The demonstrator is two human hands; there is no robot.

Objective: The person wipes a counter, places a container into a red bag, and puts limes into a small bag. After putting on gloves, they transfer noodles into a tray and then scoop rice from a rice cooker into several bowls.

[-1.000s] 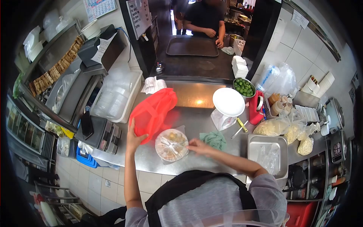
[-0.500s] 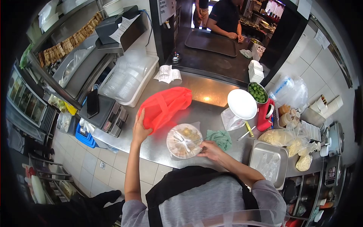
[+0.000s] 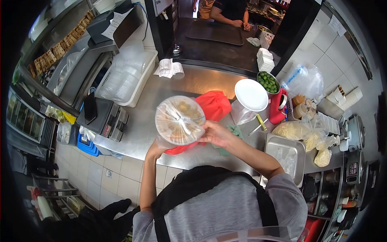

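Note:
A round takeaway bowl with food inside, wrapped in a clear plastic bag gathered into a knot on top, is raised over the steel counter. My right hand grips its right edge, fingers closed on the rim and plastic. At its lower left is my left hand, the fingers hidden under the bowl, so what they hold does not show. A red bag lies behind and under the bowl, partly covered by it. To the right, a crumpled green cloth is partly hidden by my right forearm.
A white round lid or plate tops a stack by a pot of green limes. A steel pan stands at right, a basket of clear containers at left. Beyond the pass, a person leans near a dark tray.
The bowl has moved up and left, carried by my right hand. My left hand has gone from the red bag's left side to below the bowl. The red bag has shifted right.

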